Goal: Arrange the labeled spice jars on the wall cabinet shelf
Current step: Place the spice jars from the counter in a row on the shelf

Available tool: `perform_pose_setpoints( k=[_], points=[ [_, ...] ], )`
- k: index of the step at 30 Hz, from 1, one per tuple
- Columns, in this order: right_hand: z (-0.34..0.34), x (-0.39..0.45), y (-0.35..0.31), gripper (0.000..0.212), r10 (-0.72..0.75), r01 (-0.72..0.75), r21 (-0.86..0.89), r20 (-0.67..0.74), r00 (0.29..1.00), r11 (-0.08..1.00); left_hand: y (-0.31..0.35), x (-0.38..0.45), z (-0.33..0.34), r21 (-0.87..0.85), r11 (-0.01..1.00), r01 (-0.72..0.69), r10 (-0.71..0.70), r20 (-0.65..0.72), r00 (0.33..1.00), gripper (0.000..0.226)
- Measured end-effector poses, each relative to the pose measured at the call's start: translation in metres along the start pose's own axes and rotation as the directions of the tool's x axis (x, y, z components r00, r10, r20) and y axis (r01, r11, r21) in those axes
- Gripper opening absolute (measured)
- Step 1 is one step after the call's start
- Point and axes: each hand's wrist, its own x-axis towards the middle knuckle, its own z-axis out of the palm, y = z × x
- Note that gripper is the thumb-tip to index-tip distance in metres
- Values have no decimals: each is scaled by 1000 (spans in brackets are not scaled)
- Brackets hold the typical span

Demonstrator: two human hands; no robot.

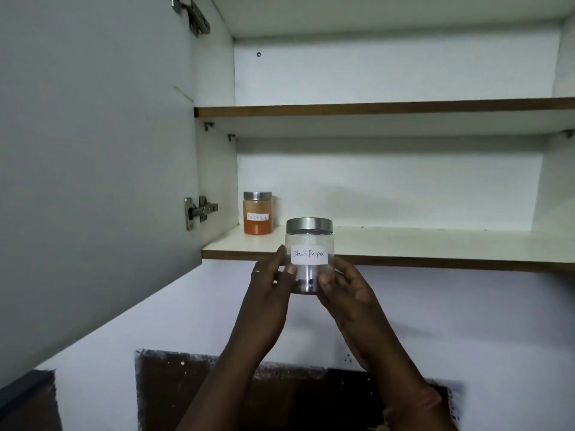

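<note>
Hands share one load: the left hand (270, 286) and right hand (348, 292) grip the black pepper jar (309, 256) from either side, just before the lower shelf (404, 244). Two jars total; the orange spice jar (257, 213) stands at that shelf's left end.

Two clear, steel-lidded spice jars: one with orange powder (257, 213), one labelled "Black Pepper" (309, 256). Two white, brown-edged cabinet shelves: upper (373, 107), lower (404, 244). Two metal door hinges: top (191, 14), bottom (199, 210). Two bare hands: left (270, 293), right (350, 298).
</note>
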Motion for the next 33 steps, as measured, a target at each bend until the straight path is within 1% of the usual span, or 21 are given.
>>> perform_pose_setpoints(
  k=[2,5,6,10,14,18,21,23,26,28,30,32,33],
  points=[
    [-1,7,-7,50,-3,3,-39,-1,1000,999,6,6,-2,65,997,-49,49,8,999,45],
    [-5,17,-17,59,-24,25,-154,7,1000,988,13,15,-6,78,990,-117,118,-8,993,44],
    [-5,21,-22,58,-35,38,-200,17,999,979,14,18,-7,91,986,-140,142,-20,990,44],
    [-7,39,-37,48,-90,97,-294,36,995,951,16,38,-8,154,971,-185,192,-34,981,49],
    [-13,67,-43,53,-99,87,-354,-16,995,931,15,62,-2,196,972,-131,137,-19,990,52],
    [-14,101,-40,63,-28,9,-463,-34,999,886,16,94,-1,315,943,-109,111,11,994,48],
    [-11,133,-38,57,-10,-23,-546,-59,998,837,17,121,-1,382,919,-100,98,25,995,46],
    [-6,154,-37,51,-24,-18,-603,-61,998,798,16,140,0,418,906,-66,68,11,998,42],
    [1,187,-30,33,3,-28,-621,-42,999,783,11,168,2,433,901,-20,30,-16,999,38],
    [5,206,-24,33,52,-76,-623,-56,997,779,4,182,5,439,898,24,-13,-28,1000,35],
    [5,224,-16,37,87,-123,-638,-87,992,760,-7,192,9,450,891,57,-54,-19,998,26],
    [4,240,-10,32,96,-138,-654,-100,990,744,-17,197,14,444,893,73,-79,-6,997,19],
    [4,248,-8,30,96,-140,-657,-103,990,741,-20,199,16,432,899,77,-84,-3,996,20]
  ],
)
